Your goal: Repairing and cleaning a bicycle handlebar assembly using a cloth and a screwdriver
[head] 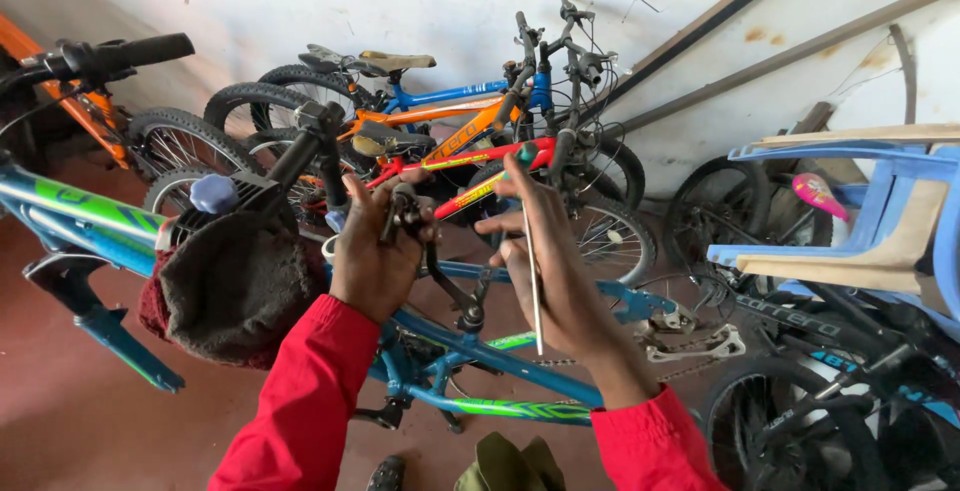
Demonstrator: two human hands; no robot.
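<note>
My left hand (372, 251) grips a black metal bicycle part (408, 213), a linked arm whose lower end (470, 316) hangs down toward the frame. My right hand (545, 251) holds a screwdriver (531, 286) with a green and red handle at the top near my fingers; its thin shaft points straight down along my wrist. Both hands are raised over a blue and green bicycle frame (520, 366) that lies across the view. Red sleeves cover both forearms.
Several bicycles (450, 121) lean against the white back wall. A dark knitted cap (235, 286) covers the saddle at left. A handlebar grip (130, 51) juts in at upper left. Stacked blue plastic chairs (880, 211) stand at right, above a wheel (800, 421).
</note>
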